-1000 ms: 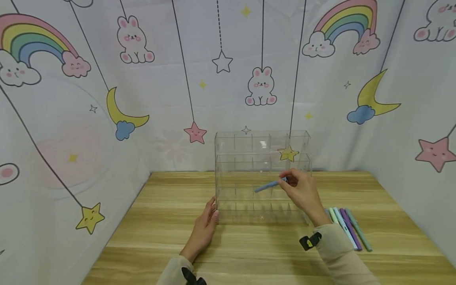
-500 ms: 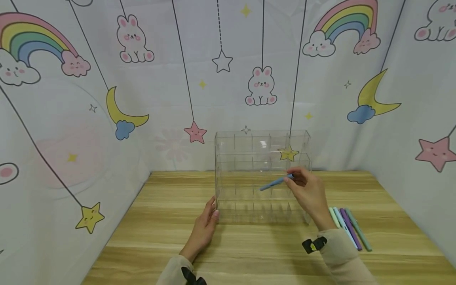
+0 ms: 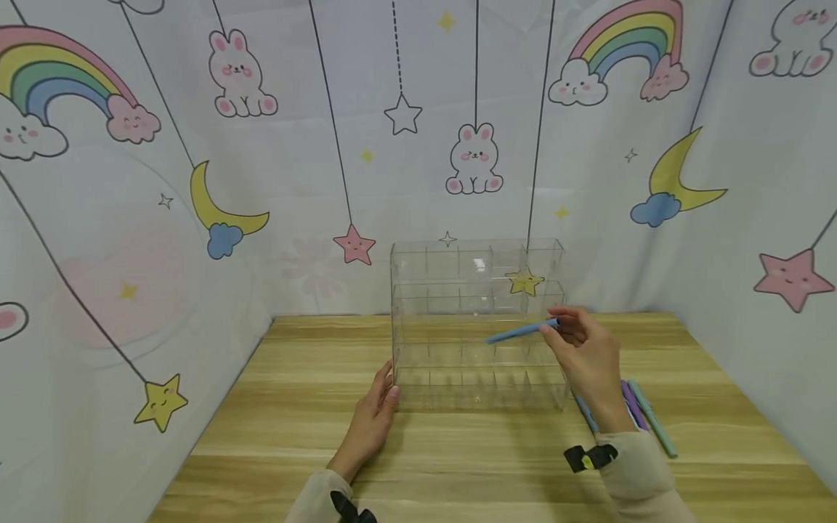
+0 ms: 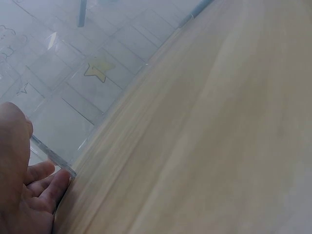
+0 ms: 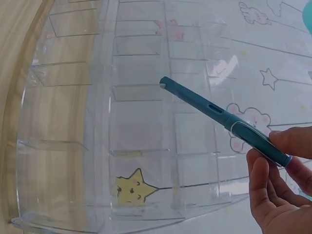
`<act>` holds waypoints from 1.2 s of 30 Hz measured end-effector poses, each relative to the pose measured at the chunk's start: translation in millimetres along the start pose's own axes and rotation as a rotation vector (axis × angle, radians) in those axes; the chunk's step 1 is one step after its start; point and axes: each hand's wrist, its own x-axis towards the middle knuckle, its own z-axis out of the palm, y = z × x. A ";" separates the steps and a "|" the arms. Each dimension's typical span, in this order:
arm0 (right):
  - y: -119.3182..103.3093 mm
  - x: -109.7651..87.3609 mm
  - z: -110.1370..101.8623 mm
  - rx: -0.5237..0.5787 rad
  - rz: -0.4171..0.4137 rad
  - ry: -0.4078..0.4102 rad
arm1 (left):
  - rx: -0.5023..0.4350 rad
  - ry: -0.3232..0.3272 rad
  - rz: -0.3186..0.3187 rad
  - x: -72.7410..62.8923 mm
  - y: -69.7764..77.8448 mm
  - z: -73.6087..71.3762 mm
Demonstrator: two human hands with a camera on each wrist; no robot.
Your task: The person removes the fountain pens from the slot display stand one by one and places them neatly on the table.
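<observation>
In the head view, a clear plastic organizer with tiered rows of small compartments stands upright on the wooden table. My left hand grips its lower left side. The left wrist view shows thumb and fingers on either side of the clear panel's edge. My right hand pinches a blue pen near one end, raised in front of the organizer's right half. In the right wrist view, the pen's long metal clip shows close to the fingers, and its far end points towards the compartments.
Several pens lie side by side at the right, partly behind my right wrist; a blue pen, a purple pen and a green pen show. A white curtain with cartoon prints hangs behind the table.
My right hand has moved to the right with the blue pen, which now lies nearer to level. The left hand keeps its hold on the organizer. The head view has shifted slightly.
</observation>
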 end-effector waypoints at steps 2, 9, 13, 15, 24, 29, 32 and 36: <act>-0.5 -0.3 -3.6 0.001 0.007 0.017 | 0.000 -0.002 0.002 0.3 -0.3 0.2; -3.7 -3.6 -15.5 -0.019 0.003 0.026 | 0.006 0.012 0.010 1.1 -3.0 1.0; -4.4 -5.4 -20.9 -0.017 0.018 0.041 | 0.010 0.008 0.028 0.4 -3.1 0.2; -4.7 -6.2 -23.7 -0.018 0.023 0.045 | 0.007 0.007 0.034 0.0 -2.7 -0.2; -9.8 -5.9 -35.6 -0.026 0.011 0.077 | -0.009 0.007 0.031 -0.7 -1.6 -1.3; -8.4 -3.1 -41.5 -0.015 0.031 0.102 | 0.004 0.002 0.021 -1.1 -1.9 -0.7; -6.0 -2.0 -45.6 -0.036 0.045 0.114 | 0.011 0.000 0.022 -1.1 -2.9 -0.1; -2.9 -1.2 -49.9 -0.046 0.068 0.130 | 0.013 0.005 0.032 -1.0 -3.0 0.3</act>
